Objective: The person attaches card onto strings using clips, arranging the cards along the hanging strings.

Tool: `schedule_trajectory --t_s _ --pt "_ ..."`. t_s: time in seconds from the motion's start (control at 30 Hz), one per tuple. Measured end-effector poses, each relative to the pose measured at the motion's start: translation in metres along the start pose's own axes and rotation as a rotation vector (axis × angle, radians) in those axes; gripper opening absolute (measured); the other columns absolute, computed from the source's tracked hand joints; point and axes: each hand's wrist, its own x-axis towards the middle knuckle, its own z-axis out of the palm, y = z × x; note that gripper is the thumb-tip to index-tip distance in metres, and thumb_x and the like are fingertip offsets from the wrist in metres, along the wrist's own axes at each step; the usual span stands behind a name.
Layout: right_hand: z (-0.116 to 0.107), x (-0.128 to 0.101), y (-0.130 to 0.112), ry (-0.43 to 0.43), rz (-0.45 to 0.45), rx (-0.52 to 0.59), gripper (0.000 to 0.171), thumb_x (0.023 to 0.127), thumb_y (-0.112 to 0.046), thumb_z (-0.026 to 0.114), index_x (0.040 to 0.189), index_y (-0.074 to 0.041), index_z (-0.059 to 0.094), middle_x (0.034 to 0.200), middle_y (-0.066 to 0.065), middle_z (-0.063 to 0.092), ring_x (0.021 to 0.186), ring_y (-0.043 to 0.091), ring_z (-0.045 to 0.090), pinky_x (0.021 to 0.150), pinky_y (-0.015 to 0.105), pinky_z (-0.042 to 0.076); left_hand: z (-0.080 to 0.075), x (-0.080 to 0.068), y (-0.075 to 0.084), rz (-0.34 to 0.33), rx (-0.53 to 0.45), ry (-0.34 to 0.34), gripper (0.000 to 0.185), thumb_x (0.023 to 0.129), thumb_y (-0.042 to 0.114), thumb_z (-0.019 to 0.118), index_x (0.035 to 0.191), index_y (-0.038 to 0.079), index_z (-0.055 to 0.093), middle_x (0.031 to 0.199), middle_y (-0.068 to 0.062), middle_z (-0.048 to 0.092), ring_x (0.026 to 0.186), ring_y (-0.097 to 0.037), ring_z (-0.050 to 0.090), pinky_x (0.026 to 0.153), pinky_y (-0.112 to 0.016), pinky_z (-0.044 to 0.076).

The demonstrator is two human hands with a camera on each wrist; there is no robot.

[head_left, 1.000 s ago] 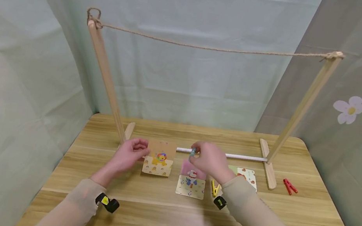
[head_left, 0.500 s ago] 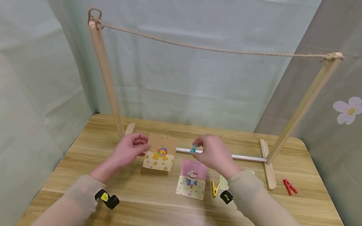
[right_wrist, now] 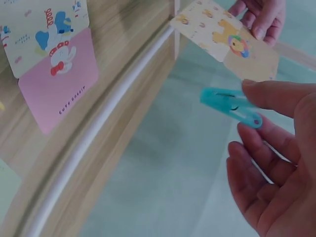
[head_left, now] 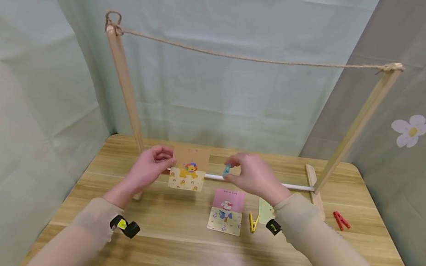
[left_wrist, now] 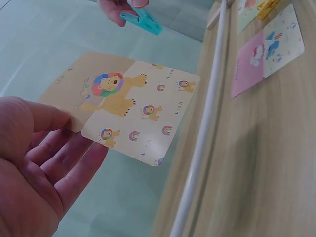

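Note:
My left hand (head_left: 151, 163) pinches the left edge of a lion card (head_left: 188, 169), tan above and cream below, raised off the table. In the left wrist view the thumb lies over the card (left_wrist: 118, 106) and the fingers are behind it. To the right, my right hand (head_left: 256, 176) holds a teal clothespin (head_left: 226, 170) by its handle end between thumb and fingers. The right wrist view shows the clothespin (right_wrist: 229, 104) apart from the card. A pink and cream rabbit card (head_left: 226, 211) lies on the table below, beside a yellow clothespin (head_left: 252, 223).
A twine line (head_left: 225, 55) spans two wooden posts (head_left: 358, 128) above the hands. A white rod (head_left: 296, 187) joins the posts low down. A green card (head_left: 265, 211) lies partly under my right arm. A red clothespin (head_left: 341, 221) lies at the table's right.
The left hand has lifted the lion card upward. The right hand has risen with the teal clothespin, away from the rabbit card. The cards and clothespins on the table stay put.

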Motion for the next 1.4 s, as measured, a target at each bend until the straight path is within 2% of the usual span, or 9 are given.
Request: schedule_trajectory --t_s 0.13,0.3,0.47,0.77,0.93,1.2,1.4 --pt "-0.007 0.002 -0.002 0.008 -0.036 0.024 0.040 0.092 -0.023 0.087 0.127 -0.008 0.074 0.112 0.002 0.077 0.105 0.020 0.071 0.091 0.041 0.060 -0.004 0.003 0.007 0.019 0.002 0.002 0.030 0.106 0.005 0.065 0.132 -0.010 0.059 0.117 -0.022 0.071 0.097 -0.014 0.071 0.083 -0.031 0.063" --pt "-0.017 0.005 -0.005 0.059 -0.093 0.007 0.029 0.091 -0.018 0.087 0.117 -0.007 0.077 0.112 0.003 0.078 0.106 0.021 0.073 0.092 0.041 0.060 -0.010 0.007 0.014 0.056 0.019 0.028 0.028 0.106 0.005 0.066 0.129 -0.009 0.060 0.116 -0.023 0.071 0.095 -0.012 0.071 0.082 -0.028 0.063" --pt "-0.026 0.007 -0.009 0.082 -0.125 -0.039 0.029 0.091 -0.017 0.088 0.116 -0.009 0.078 0.113 0.002 0.078 0.106 0.020 0.073 0.091 0.038 0.060 -0.014 0.008 0.021 0.073 0.005 0.049 0.029 0.106 0.006 0.067 0.128 -0.010 0.060 0.117 -0.026 0.070 0.095 -0.010 0.070 0.082 -0.026 0.062" --pt "-0.038 0.010 -0.014 0.085 -0.135 -0.048 0.039 0.091 -0.017 0.088 0.127 -0.006 0.075 0.116 0.004 0.078 0.110 0.023 0.073 0.099 0.042 0.058 -0.017 0.009 0.029 0.082 0.007 0.066 0.031 0.106 0.007 0.066 0.131 -0.010 0.059 0.116 -0.022 0.069 0.095 -0.010 0.070 0.081 -0.026 0.062" --pt "-0.047 0.014 -0.017 0.090 -0.162 -0.060 0.034 0.090 -0.016 0.089 0.120 -0.006 0.078 0.116 0.005 0.078 0.112 0.026 0.072 0.099 0.042 0.058 -0.020 0.013 0.038 0.089 0.031 0.076 0.032 0.107 0.009 0.066 0.132 -0.009 0.059 0.118 -0.022 0.069 0.096 -0.011 0.070 0.082 -0.026 0.062" --pt "-0.076 0.021 -0.028 0.092 -0.156 -0.058 0.037 0.091 -0.017 0.089 0.124 -0.007 0.077 0.117 0.005 0.077 0.113 0.024 0.071 0.099 0.042 0.057 -0.020 0.024 0.059 0.135 0.015 0.096 0.032 0.107 0.009 0.067 0.133 -0.008 0.060 0.119 -0.022 0.068 0.096 -0.011 0.070 0.086 -0.032 0.063" --pt "-0.099 0.028 -0.037 0.138 -0.173 -0.036 0.041 0.092 -0.017 0.088 0.129 -0.006 0.074 0.119 0.005 0.076 0.113 0.024 0.070 0.094 0.043 0.058 -0.023 0.030 0.073 0.159 0.020 0.123 0.033 0.107 0.010 0.067 0.133 -0.010 0.059 0.118 -0.023 0.068 0.095 -0.009 0.070 0.086 -0.030 0.062"
